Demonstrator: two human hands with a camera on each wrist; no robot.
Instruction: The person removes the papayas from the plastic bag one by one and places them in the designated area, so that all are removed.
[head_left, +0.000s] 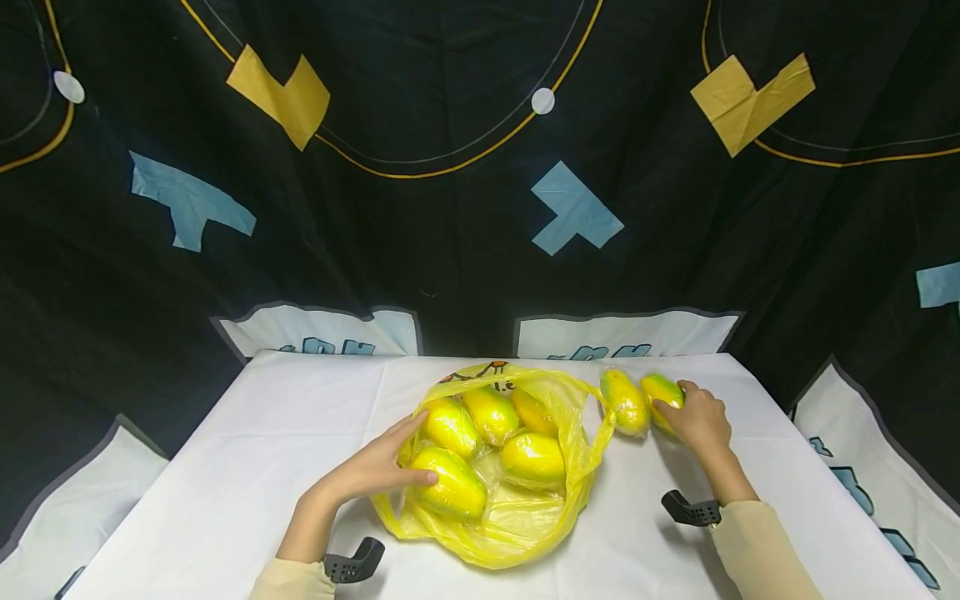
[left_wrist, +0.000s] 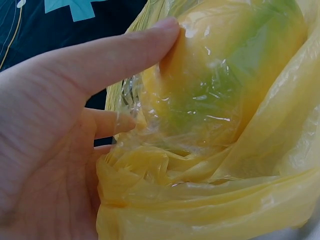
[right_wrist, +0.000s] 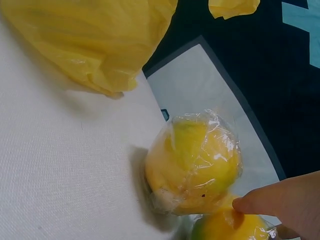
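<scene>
A yellow plastic bag (head_left: 517,533) lies with its mouth toward me, holding several yellow-green mangoes in clear wrap. My left hand (head_left: 371,462) holds the bag's left side; its thumb rests on the nearest mango inside (head_left: 452,486), and the fingers lie along the rim. In the left wrist view that thumb touches the wrapped mango (left_wrist: 225,75) while the other fingertips are partly hidden behind plastic. To the right of the bag, my right hand (head_left: 699,419) grips a mango (head_left: 662,390) between thumb and fingers. Another wrapped mango (head_left: 625,404) stands just left of it.
White cloth covers the table (head_left: 300,425). A dark patterned curtain (head_left: 427,275) hangs behind its far edge. The bag's handle loop (head_left: 600,437) reaches toward the two mangoes on the right. Each wrist wears a black camera mount (head_left: 352,562).
</scene>
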